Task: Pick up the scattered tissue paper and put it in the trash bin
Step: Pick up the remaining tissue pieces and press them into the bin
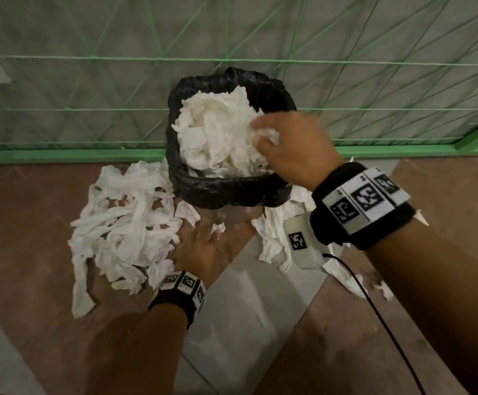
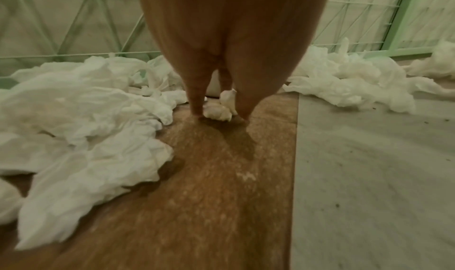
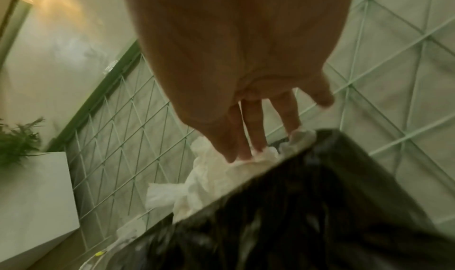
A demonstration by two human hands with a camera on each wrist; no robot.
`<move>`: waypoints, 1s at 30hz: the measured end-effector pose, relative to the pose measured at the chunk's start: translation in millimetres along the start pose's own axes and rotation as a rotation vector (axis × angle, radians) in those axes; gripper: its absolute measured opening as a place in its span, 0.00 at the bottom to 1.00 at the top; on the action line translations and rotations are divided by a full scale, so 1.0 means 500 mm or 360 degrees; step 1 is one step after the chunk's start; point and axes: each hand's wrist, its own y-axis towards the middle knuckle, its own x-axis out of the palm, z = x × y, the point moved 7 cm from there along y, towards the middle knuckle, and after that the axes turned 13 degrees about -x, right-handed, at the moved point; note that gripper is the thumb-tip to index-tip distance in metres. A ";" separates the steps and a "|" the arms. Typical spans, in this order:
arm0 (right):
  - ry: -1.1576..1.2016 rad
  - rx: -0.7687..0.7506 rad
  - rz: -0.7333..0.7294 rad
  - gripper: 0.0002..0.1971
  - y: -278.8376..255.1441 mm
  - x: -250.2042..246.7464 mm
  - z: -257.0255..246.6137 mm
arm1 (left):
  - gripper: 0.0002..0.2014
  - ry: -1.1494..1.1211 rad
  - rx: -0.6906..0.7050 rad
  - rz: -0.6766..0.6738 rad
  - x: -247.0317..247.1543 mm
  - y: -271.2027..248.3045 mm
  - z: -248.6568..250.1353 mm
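A trash bin [image 1: 226, 195] lined with a black bag stands against the fence, heaped with white tissue [image 1: 212, 132]. My right hand [image 1: 260, 135] hovers over the bin's right side and pinches a tissue wad [image 1: 270, 135] at its fingertips; in the right wrist view the right hand [image 3: 242, 156] touches crumpled tissue [image 3: 211, 177] at the bag's edge. My left hand [image 1: 213, 232] is low on the floor in front of the bin. There the left hand [image 2: 219, 114] pinches a small tissue scrap [image 2: 218, 113]. A big tissue pile [image 1: 123, 232] lies to its left.
More tissue [image 1: 274, 238] lies right of the bin, with scraps [image 1: 346, 280] trailing under my right forearm. A green wire fence [image 1: 374, 109] stands close behind the bin. A white box [image 3: 32, 196] with a plant is beside the fence. The floor is brown and grey tile [image 1: 246, 309].
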 end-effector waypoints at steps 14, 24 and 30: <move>0.0704 0.0942 0.0828 0.13 -0.153 0.076 0.230 | 0.10 -0.0407 0.0046 -0.0670 -0.114 -0.085 -0.073; -0.0075 0.0618 -0.0764 0.20 -0.333 0.425 0.166 | 0.07 -0.1681 0.0721 0.0170 -0.633 -0.235 0.034; -0.0132 0.0441 -0.1225 0.15 -0.339 0.426 0.150 | 0.12 -0.1093 0.0614 0.0505 -0.622 -0.097 0.124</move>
